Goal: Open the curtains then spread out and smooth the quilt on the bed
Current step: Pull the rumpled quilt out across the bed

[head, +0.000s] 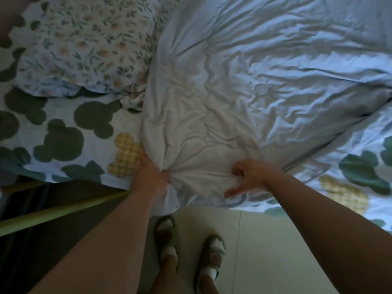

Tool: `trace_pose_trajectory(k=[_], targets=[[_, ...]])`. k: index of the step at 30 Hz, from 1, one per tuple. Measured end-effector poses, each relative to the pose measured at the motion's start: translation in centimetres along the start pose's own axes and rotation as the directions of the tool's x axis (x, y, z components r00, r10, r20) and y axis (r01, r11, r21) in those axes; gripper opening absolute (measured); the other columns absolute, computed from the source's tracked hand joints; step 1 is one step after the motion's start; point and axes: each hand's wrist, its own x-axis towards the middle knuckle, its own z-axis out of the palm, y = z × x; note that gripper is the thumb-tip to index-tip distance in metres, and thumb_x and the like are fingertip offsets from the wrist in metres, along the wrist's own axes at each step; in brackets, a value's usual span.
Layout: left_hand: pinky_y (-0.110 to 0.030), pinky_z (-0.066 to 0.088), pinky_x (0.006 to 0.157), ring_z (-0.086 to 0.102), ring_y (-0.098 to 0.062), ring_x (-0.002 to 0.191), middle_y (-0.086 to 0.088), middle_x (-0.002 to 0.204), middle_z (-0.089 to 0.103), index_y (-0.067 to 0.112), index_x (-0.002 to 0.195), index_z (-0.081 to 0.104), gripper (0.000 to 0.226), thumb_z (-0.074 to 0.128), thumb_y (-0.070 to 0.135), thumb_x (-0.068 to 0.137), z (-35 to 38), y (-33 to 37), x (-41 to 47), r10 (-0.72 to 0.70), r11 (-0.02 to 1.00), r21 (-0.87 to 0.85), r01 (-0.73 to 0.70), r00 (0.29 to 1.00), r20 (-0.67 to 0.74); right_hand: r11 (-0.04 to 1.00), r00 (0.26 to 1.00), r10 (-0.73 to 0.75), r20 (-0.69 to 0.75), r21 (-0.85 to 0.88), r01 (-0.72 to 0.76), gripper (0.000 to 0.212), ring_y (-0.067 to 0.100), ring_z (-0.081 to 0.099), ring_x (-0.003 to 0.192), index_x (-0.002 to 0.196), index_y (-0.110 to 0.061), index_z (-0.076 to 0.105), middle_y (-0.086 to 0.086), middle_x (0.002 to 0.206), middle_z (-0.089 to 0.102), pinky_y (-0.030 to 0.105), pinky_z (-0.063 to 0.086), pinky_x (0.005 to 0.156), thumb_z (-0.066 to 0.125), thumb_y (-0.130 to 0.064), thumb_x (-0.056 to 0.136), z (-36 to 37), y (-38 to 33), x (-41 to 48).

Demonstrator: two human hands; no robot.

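Note:
A pale, wrinkled quilt lies bunched across the bed, its near corner hanging over the bed's edge toward me. My left hand grips a fold of that corner, with creases fanning out from the pinch. My right hand lies on the quilt's near edge a little to the right, fingers curled into the cloth and the thumb stretched out. No curtains are in view.
A bedsheet printed with green and yellow mouse-head shapes covers the mattress. A floral pillow sits at the upper left. A pale yellow bar runs along the bed's left side. My feet in sandals stand on light floor.

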Motion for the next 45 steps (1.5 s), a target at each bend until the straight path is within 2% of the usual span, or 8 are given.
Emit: trace_pose_trajectory(k=[3, 7, 16, 21, 28, 39, 42, 45], targets=[[-0.042, 0.031, 0.109, 0.035, -0.037, 0.134, -0.016, 0.152, 0.027, 0.008, 0.152, -0.002, 0.084, 0.055, 0.027, 0.093, -0.7, 0.3, 0.6, 0.050, 0.988, 0.145, -0.046, 0.999, -0.021, 1.000, 0.999, -0.004, -0.046, -0.027, 0.003, 0.096, 0.022, 0.054, 0.110, 0.126, -0.033, 0.047, -0.006, 0.121, 0.053, 0.038, 0.047, 0.094, 0.070, -0.076, 0.044, 2.4, 0.4, -0.9], [-0.045, 0.033, 0.107, 0.036, -0.039, 0.132, -0.021, 0.148, 0.029, 0.006, 0.150, 0.003, 0.079, 0.053, 0.025, 0.093, -1.6, 0.2, 0.7, 0.002, 0.957, 0.291, 0.006, 1.000, -0.027, 0.995, 0.977, 0.009, -0.213, -0.096, -0.030, 0.030, 0.030, 0.059, 0.109, 0.116, -0.021, 0.055, 0.006, 0.121, 0.062, 0.035, 0.046, 0.086, 0.051, -0.034, 0.089, 4.4, -0.8, -1.5], [-0.053, 0.034, 0.104, 0.034, -0.043, 0.129, -0.023, 0.146, 0.026, 0.014, 0.149, -0.004, 0.091, 0.060, 0.037, 0.088, -3.7, -2.2, 0.3, -0.127, 0.844, 0.503, 0.185, 0.981, -0.148, 0.965, 0.987, -0.049, -0.152, 0.246, 0.086, 0.031, 0.028, 0.057, 0.113, 0.116, -0.022, 0.057, 0.004, 0.124, 0.059, 0.035, 0.047, 0.091, 0.059, -0.033, 0.087, 8.0, -4.4, -1.5], [-0.047, 0.024, 0.111, 0.027, -0.037, 0.133, -0.018, 0.147, 0.024, 0.015, 0.148, 0.016, 0.083, 0.061, 0.033, 0.080, 0.8, 4.1, -1.1, 0.287, 0.781, 0.595, -0.192, 0.955, -0.069, 0.956, 0.942, -0.044, -0.331, 0.258, 0.135, 0.059, 0.025, 0.051, 0.119, 0.132, -0.024, 0.050, 0.001, 0.128, 0.054, 0.033, 0.041, 0.102, 0.064, -0.022, 0.075, 7.2, -0.2, -3.1], [-0.038, 0.038, 0.101, 0.043, -0.028, 0.122, -0.008, 0.129, 0.046, 0.019, 0.133, 0.044, 0.066, 0.068, 0.047, 0.078, 11.4, 13.6, -6.7, 0.619, 0.620, 0.332, -0.711, 0.703, 0.351, 0.989, 0.822, 0.143, -0.552, 0.054, -0.135, 0.048, 0.031, 0.051, 0.118, 0.122, -0.015, 0.058, 0.009, 0.125, 0.056, 0.037, 0.041, 0.099, 0.049, 0.000, 0.078, 4.0, 12.7, -4.3], [-0.035, 0.040, 0.097, 0.051, -0.029, 0.119, -0.009, 0.128, 0.055, 0.017, 0.128, 0.050, 0.039, 0.049, 0.014, 0.090, 20.7, 19.9, -7.1, 0.634, 0.523, 0.392, -0.757, 0.653, 0.414, 0.964, 0.795, 0.098, -0.599, -0.142, -0.227, 0.059, 0.030, 0.007, 0.148, 0.147, -0.026, 0.030, 0.015, 0.160, 0.005, 0.048, 0.006, 0.119, 0.042, -0.007, 0.092, 1.2, 23.1, -3.1], [-0.033, 0.043, 0.084, 0.056, -0.032, 0.107, -0.011, 0.115, 0.061, 0.017, 0.102, 0.057, 0.020, 0.049, 0.009, 0.086, 20.9, 20.1, -7.3, 0.590, 0.460, 0.449, -0.766, 0.642, 0.490, 0.923, 0.843, 0.057, -0.534, -0.295, -0.249, 0.045, 0.027, 0.022, 0.144, 0.137, -0.021, 0.047, 0.014, 0.153, 0.028, 0.049, 0.006, 0.118, 0.048, -0.018, 0.093, 0.2, 24.3, -3.3], [-0.031, 0.042, 0.085, 0.055, -0.031, 0.110, -0.011, 0.116, 0.061, 0.015, 0.107, 0.059, 0.024, 0.049, 0.007, 0.086, 20.9, 20.1, -8.2, 0.546, 0.430, 0.449, -0.783, 0.622, 0.562, 0.924, 0.905, 0.092, -0.416, -0.303, -0.233, 0.030, 0.026, 0.056, 0.120, 0.119, -0.021, 0.060, 0.007, 0.124, 0.063, 0.038, 0.032, 0.106, 0.049, -0.023, 0.091, 2.0, 25.1, -5.2]])
